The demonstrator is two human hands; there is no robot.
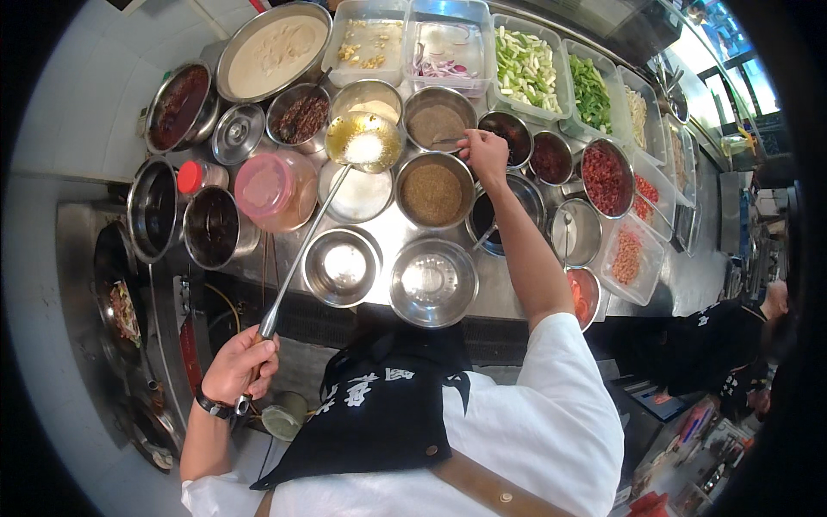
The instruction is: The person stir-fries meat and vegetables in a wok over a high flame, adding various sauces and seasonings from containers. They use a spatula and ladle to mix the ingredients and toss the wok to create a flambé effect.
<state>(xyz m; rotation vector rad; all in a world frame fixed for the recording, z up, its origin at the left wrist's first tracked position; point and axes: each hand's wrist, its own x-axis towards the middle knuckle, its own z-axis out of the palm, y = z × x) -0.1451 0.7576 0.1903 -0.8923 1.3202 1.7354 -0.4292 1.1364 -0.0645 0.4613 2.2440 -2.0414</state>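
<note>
In my left hand is the wooden grip of a long metal ladle. Its bowl, wet with yellowish oil, hangs over the edges of a bowl of pale powder and a bowl of white granules. My right hand pinches a small metal spoon, whose tip is at a steel bowl of grey-brown ground seasoning. Just below that stands a bowl of brown coarse seasoning. A bowl of dark sauce lies beside my right fingers.
Two steel bowls stand at the counter's near edge. Plastic tubs of chopped scallion and sliced onion line the back. A pink-lidded jar stands left. A wok with food is far left. Other people are at right.
</note>
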